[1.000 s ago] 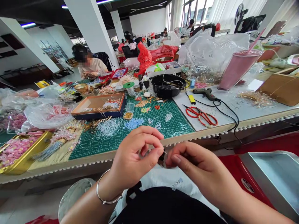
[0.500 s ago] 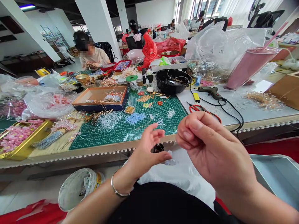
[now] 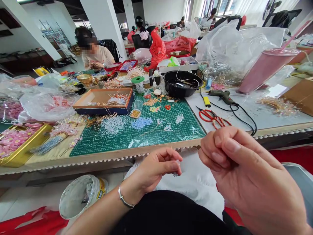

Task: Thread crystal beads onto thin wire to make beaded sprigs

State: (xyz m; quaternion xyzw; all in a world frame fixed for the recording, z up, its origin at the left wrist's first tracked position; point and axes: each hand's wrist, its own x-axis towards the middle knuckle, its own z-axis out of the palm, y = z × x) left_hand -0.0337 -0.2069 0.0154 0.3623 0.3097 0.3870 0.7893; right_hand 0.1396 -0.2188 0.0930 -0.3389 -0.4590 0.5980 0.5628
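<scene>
Closing in, the left hand (image 3: 156, 168) has drawn its spread fingers and thumb together since the earlier frame, while the right hand (image 3: 251, 166) has swung lower and farther right.

From the left now: pink flowers (image 3: 18, 138) fill a gold tray (image 3: 30, 143) at the table's (image 3: 58, 160) end, and a white bucket (image 3: 75, 197) stands below. Next comes the green mat (image 3: 117, 140), pale beads (image 3: 113, 125) and blue pieces (image 3: 141, 123) scattered over it.

In front of the mat's edge, the left hand is nearly shut, its thumb and fingertips pinching a small pale piece (image 3: 176, 168). That piece pokes out just past the thumb tip, over the white cloth (image 3: 193, 173); earlier, it showed beside an open hand.

Over on the right, the other hand is curled tight, thumb pressed to forefinger; whether it grips anything, I cannot tell. Just behind it lie the red-handled scissors (image 3: 212, 118), then the glue gun (image 3: 222, 95).
</scene>
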